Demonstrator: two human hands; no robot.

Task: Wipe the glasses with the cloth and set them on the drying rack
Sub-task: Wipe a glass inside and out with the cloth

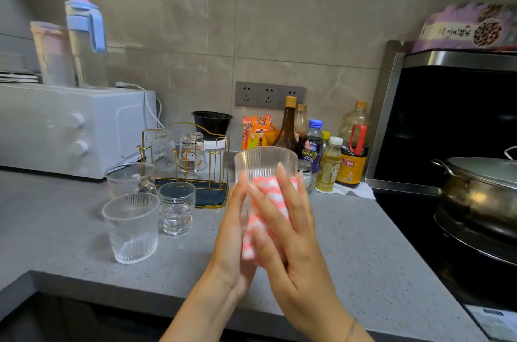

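Your left grip (pixel 232 232) lies flat-fingered along the ribbed clear glass (pixel 265 158), held above the worktop (pixel 70 255). Your right grip (pixel 293 257) presses the pink-white cloth (pixel 270 199) on it, fingers straight. Three glasses (pixel 131 227) stand on the worktop, and two more upturned on the rack (pixel 209 197).

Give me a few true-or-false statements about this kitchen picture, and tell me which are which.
1. The ribbed glass is held above the counter between the left hand and the right hand. True.
2. The cloth is plain blue. False: it is pink and white, and the right hand presses it against the glass.
3. Two glasses sit upside down on the drying rack. True.
4. The pot on the right has no lid. False: a lid covers it.
5. Three more glasses stand on the counter, left of the hands. True.
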